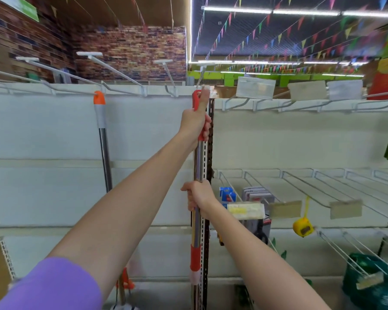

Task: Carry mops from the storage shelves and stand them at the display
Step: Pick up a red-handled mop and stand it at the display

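Note:
I hold a mop (198, 162) with a steel pole and red grips upright in front of the white display panel (43, 130). My left hand (196, 124) is closed around its red top grip, thumb up, right below a white wall hook (201, 74). My right hand (198, 198) grips the pole lower down. A second mop (103, 139) with an orange and grey top hangs from a hook to the left; its head shows near the floor. The lower end of my mop is hidden below the frame.
Several long white hooks (112, 68) stick out from the top rail. On the right are wire peg arms (311, 189) with price tags, a yellow tape measure (303, 227), small packaged goods (255, 195) and a green bag (372, 285). A perforated upright post (210, 153) stands just behind my mop.

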The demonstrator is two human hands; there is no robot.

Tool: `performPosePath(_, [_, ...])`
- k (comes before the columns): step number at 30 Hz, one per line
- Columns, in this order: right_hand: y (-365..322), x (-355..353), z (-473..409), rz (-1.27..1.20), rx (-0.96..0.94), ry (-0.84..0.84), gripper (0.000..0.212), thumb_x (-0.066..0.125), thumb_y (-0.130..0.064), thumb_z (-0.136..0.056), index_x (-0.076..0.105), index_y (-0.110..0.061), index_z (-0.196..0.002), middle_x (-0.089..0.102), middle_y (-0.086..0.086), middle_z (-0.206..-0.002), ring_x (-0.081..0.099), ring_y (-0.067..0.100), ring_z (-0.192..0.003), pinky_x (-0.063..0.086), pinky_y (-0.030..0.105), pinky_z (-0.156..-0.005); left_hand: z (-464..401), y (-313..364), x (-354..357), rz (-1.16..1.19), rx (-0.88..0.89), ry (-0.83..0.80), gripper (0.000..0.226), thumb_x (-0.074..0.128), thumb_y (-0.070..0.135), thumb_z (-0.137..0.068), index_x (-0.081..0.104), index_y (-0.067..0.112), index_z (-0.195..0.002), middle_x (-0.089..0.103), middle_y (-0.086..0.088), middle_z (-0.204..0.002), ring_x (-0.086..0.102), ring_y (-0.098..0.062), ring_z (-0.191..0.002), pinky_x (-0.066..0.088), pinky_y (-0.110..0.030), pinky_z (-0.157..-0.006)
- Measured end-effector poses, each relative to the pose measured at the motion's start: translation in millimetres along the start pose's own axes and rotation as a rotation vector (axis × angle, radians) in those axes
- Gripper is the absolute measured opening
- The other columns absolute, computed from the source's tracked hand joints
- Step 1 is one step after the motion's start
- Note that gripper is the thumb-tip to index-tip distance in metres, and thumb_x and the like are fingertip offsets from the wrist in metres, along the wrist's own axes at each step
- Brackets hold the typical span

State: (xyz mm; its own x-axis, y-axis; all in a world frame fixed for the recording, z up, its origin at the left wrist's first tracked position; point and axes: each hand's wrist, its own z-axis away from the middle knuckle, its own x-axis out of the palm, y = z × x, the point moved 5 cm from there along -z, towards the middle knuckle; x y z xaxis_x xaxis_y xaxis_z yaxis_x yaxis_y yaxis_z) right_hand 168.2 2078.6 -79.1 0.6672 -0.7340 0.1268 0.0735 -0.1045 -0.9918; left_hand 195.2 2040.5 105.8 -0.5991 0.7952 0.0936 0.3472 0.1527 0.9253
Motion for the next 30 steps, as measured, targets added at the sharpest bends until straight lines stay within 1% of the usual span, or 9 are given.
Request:
performPosePath(4, [2.4, -1.7, -11.2, -0.004, -0.023, 0.015, 0.039, 0.057, 0.001, -0.082, 0.033, -0.021, -0.061, 0.027, -0.002, -0.049, 0.020, 0.015, -0.041, 0.020, 0.030, -0.049, -17.7, -7.8, 0.4, -0.038, 0.022, 0.032, 0.051, 0.065, 0.056, -0.090, 0.055, 0.009, -0.075, 0.048, -0.003, -0.053, 0.042, -0.017, -0.039, 0.040, -0.026, -0.041])
performPosePath(7, [4.9, -4.0, -21.3, 0.001, -0.042, 0.014, 0.038, 0.059, 0.000, -0.083, 0.035, -0.021, -0.061, 0.028, 0.000, -0.051, 0.022, 0.015, -0.042, 0.021, 0.030, -0.049, -29.8, -15.9, -0.7, -0.049, 0.039, 0.030, 0.031, 0.065, 0.030, -0.095, 0.053, 0.008, -0.076, 0.047, -0.004, -0.055, 0.041, -0.016, -0.039, 0.040, -0.026, -0.040])
performPosePath(9, [4.2, -5.6, -28.3, 0.008, -0.050, 0.021, 0.037, 0.061, -0.001, -0.083, 0.036, -0.020, -0.061, 0.028, 0.001, -0.052, 0.023, 0.016, -0.043, 0.022, 0.031, -0.048, -36.5, -18.7, -0.7, -0.048, 0.027, 0.015, 0.027, 0.065, 0.022, -0.094, 0.051, 0.009, -0.074, 0.045, -0.004, -0.054, 0.041, -0.017, -0.038, 0.039, -0.026, -0.041])
performPosePath(15, [7.3, -9.3, -45.6, -0.018, -0.102, 0.150, 0.023, 0.064, -0.007, -0.084, 0.045, -0.014, -0.072, 0.040, 0.004, -0.054, 0.034, 0.017, -0.041, 0.030, 0.025, -0.042, -56.5, -29.0, -2.6, -0.141, 0.173, 0.125, 0.019, 0.060, 0.016, -0.089, 0.053, 0.007, -0.074, 0.049, -0.009, -0.055, 0.045, -0.023, -0.039, 0.043, -0.031, -0.043])
performPosePath(17, [10.0, -9.6, -49.9, 0.006, -0.145, 0.186, 0.017, 0.063, -0.013, -0.086, 0.049, -0.013, -0.077, 0.045, 0.004, -0.061, 0.041, 0.017, -0.048, 0.036, 0.025, -0.043, -61.6, -33.5, -4.6, -0.234, 0.263, 0.190, 0.016, 0.059, 0.017, -0.091, 0.052, 0.008, -0.079, 0.050, -0.010, -0.062, 0.049, -0.024, -0.046, 0.049, -0.036, -0.046])
performPosePath(20, [10.5, -10.6, -55.9, 0.103, -0.257, 0.266, 0.018, 0.058, -0.019, -0.088, 0.048, -0.018, -0.072, 0.048, 0.003, -0.065, 0.045, 0.019, -0.057, 0.041, 0.032, -0.052, -59.8, -43.4, -5.1, -0.398, 0.402, 0.306, 0.010, 0.058, 0.021, -0.095, 0.053, 0.013, -0.096, 0.053, 0.000, -0.075, 0.056, -0.022, -0.063, 0.054, -0.039, -0.059])
performPosePath(25, [8.8, -15.3, -70.0, 0.206, -0.363, 0.338, 0.026, 0.057, -0.024, -0.090, 0.044, -0.023, -0.067, 0.047, -0.004, -0.063, 0.042, 0.013, -0.058, 0.037, 0.034, -0.057, -57.2, -69.6, -5.2, -0.451, 0.540, 0.432, 0.027, 0.062, 0.017, -0.089, 0.044, 0.016, -0.108, 0.049, -0.002, -0.106, 0.053, -0.021, -0.096, 0.053, -0.039, -0.082])
performPosePath(28, [11.4, -13.5, -79.0, 0.220, -0.408, 0.382, 0.018, 0.060, -0.028, -0.090, 0.052, -0.022, -0.075, 0.057, 0.000, -0.069, 0.051, 0.016, -0.063, 0.046, 0.039, -0.060, -69.3, -75.8, -8.3, -0.467, 0.453, 0.486, 0.048, 0.068, 0.020, -0.087, 0.044, 0.008, -0.127, 0.045, -0.007, -0.126, 0.044, -0.020, -0.115, 0.045, -0.029, -0.091])
performPosePath(30, [14.3, -13.0, -84.3, 0.219, -0.440, 0.426, 0.014, 0.062, -0.028, -0.088, 0.053, -0.023, -0.078, 0.058, 0.002, -0.078, 0.055, 0.020, -0.071, 0.054, 0.047, -0.068, -76.3, -79.4, -8.7, -0.414, 0.381, 0.467, 0.057, 0.069, 0.024, -0.088, 0.040, 0.007, -0.134, 0.043, -0.008, -0.132, 0.045, -0.020, -0.119, 0.045, -0.029, -0.093])
